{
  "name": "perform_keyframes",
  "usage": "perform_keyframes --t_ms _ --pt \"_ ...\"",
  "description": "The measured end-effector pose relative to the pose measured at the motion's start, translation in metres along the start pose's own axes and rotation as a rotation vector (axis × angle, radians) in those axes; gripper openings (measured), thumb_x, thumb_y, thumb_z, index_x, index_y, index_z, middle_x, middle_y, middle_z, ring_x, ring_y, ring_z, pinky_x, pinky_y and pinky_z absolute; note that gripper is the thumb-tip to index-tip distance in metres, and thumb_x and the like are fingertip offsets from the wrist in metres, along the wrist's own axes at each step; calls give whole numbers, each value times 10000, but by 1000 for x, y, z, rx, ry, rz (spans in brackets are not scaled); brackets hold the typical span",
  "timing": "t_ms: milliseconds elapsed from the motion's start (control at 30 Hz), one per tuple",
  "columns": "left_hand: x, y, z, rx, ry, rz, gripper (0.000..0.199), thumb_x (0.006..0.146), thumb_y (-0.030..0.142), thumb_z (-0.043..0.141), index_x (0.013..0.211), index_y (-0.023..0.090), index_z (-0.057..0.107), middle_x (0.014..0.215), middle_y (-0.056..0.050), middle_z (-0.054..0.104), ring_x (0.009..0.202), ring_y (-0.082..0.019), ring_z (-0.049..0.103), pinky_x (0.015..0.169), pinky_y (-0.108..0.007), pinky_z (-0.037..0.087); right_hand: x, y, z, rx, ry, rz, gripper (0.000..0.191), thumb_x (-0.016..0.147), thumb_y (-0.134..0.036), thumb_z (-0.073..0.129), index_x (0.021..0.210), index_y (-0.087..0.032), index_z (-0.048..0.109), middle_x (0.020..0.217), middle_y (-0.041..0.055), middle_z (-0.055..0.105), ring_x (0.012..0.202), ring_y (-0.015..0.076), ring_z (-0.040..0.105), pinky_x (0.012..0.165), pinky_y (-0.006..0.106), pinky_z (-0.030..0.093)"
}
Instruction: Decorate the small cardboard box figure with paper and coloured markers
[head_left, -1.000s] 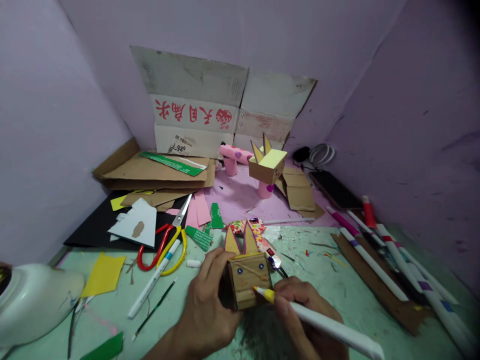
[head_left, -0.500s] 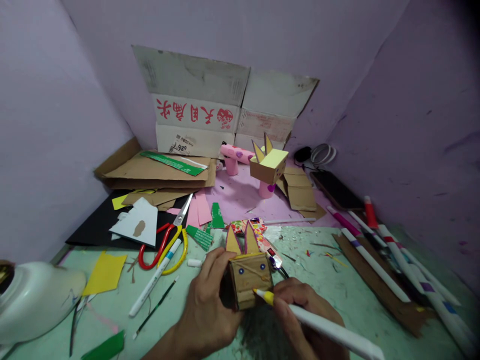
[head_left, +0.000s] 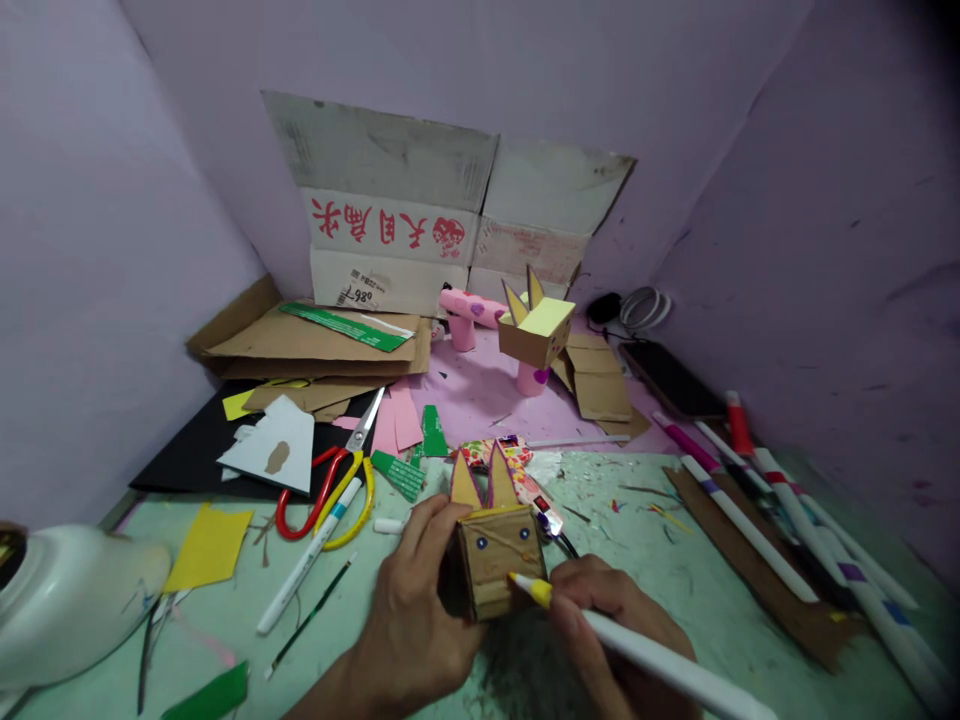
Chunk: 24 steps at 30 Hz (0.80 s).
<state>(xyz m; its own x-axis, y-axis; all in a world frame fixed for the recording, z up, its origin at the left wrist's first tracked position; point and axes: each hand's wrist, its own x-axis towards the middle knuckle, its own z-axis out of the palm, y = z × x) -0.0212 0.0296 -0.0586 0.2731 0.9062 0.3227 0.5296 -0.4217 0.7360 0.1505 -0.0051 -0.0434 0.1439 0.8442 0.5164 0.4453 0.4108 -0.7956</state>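
Observation:
A small brown cardboard box (head_left: 495, 590) with two pointed ears and two blue dot eyes is held upright by my left hand (head_left: 420, 600), its fingers wrapped round the left side and top edge. My right hand (head_left: 619, 625) grips a white marker (head_left: 667, 660) with a yellow collar. The marker's orange-yellow tip is at the box's front face, below the eyes; whether it touches is too fine to tell. Farther back stands a pink paper figure (head_left: 532, 379) with a yellow-topped, eared cardboard head (head_left: 529, 345).
Red and yellow scissors (head_left: 326, 500) and a capped marker (head_left: 307, 560) lie left. A white bottle (head_left: 75, 600) is at the far left. Several markers (head_left: 750, 530) and a phone (head_left: 671, 380) lie right. Folded cardboard (head_left: 315, 340) sits at the back left.
The marker tip has shifted very slightly to the right and up on the box's face. My left hand and the box have barely moved.

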Motion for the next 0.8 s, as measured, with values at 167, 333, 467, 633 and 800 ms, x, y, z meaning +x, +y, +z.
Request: perform_keyframes --t_ms 167,333,467,633,800 --pt "0 0 1 -10 9 -12 641 675 138 670 1256 236 418 1280 -131 477 1184 -301 542 962 -437 520 -1 2 -1 0 3 17 212 961 -345 484 790 -248 563 654 -1 625 555 158 581 529 271 406" --pt "1 1 1 -42 -10 2 657 681 112 654 1269 248 393 1272 -119 461 1175 -282 536 965 -430 516 -3 4 0 3 22 33 217 956 -355 491 783 -245 563 645 4 617 547 163 561 526 279 396" --pt "1 0 1 -43 -10 -11 678 674 101 660 1271 269 385 1274 -100 456 1178 -272 528 978 -430 506 -4 4 1 14 35 35 234 960 -370 486 775 -248 560 635 2 609 540 163 547 518 277 391" --pt "0 -1 0 -47 -2 -2 687 671 98 661 1277 266 383 1283 -102 453 1188 -275 523 976 -419 507 -3 2 0 1 22 52 211 957 -345 480 781 -254 553 643 -11 608 543 156 551 526 270 393" --pt "1 -1 1 -39 2 -9 666 669 97 655 1262 251 396 1266 -107 467 1182 -277 531 976 -420 508 -2 3 -1 -2 11 34 184 946 -328 492 790 -253 554 647 -7 614 546 160 561 526 272 393"
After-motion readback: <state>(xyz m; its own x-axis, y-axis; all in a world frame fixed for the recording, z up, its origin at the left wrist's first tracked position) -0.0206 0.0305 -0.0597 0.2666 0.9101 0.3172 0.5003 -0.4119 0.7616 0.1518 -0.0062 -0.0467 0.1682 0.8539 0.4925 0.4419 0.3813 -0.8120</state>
